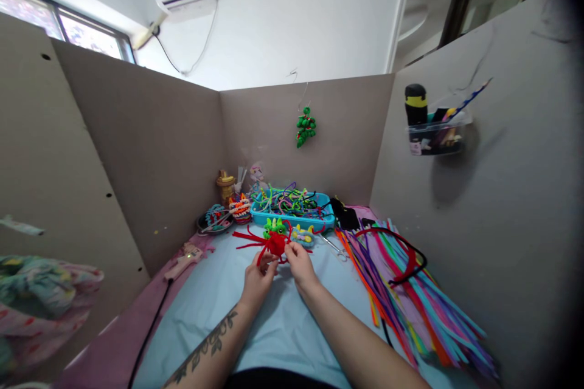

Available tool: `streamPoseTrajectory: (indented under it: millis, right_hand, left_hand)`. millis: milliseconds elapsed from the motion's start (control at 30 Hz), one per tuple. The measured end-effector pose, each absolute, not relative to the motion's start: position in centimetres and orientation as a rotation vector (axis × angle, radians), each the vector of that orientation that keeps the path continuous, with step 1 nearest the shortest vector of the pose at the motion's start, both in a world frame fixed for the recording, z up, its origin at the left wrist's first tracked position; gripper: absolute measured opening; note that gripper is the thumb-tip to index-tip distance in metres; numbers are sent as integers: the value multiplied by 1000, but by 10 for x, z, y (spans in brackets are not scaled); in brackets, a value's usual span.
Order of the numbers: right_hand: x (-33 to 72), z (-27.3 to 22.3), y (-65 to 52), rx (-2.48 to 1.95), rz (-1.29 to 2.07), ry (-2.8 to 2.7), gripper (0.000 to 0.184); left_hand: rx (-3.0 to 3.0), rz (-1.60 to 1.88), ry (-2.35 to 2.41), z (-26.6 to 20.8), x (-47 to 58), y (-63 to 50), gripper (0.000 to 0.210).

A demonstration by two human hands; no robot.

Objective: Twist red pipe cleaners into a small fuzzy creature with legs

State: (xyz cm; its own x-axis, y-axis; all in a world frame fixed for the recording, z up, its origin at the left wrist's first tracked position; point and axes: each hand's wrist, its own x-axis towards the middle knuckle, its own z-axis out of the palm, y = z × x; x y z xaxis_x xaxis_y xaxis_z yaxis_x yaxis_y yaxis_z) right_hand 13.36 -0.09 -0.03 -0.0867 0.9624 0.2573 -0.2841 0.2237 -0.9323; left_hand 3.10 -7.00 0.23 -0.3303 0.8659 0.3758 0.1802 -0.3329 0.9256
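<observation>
- Head view: a red, fuzzy pipe-cleaner bundle [277, 243] sits between two bare hands over the tabletop [182, 316], which is spread with pale blue cloth, just before a bright green, fuzzy figure [274, 227].
- Left hand [260, 276] curls around its lower left; right hand [300, 262] pinches its right edge.
- Shaping or twisting seems in hand; loose red strands [249, 245] jut leftward.
- Any twist calls for a steady left hold and a precise right pinch.
</observation>
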Motion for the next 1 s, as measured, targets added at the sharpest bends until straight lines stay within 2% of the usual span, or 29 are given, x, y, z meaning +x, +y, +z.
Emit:
streamPoseTrajectory:
  millis: [300,600,1000]
  right_hand:
    - [131,-3,-3,-753,1279,-1280,34]
    - [131,-1,-6,-742,1331,-1345,39]
    - [130,-7,-5,-759,1334,-1409,38]
  left_hand:
    - [1396,1704,1312,1,29,-67,25]
    - [1264,1730,1333,7,27,-68,35]
    - [1309,1749,1347,4,23,-67,33]
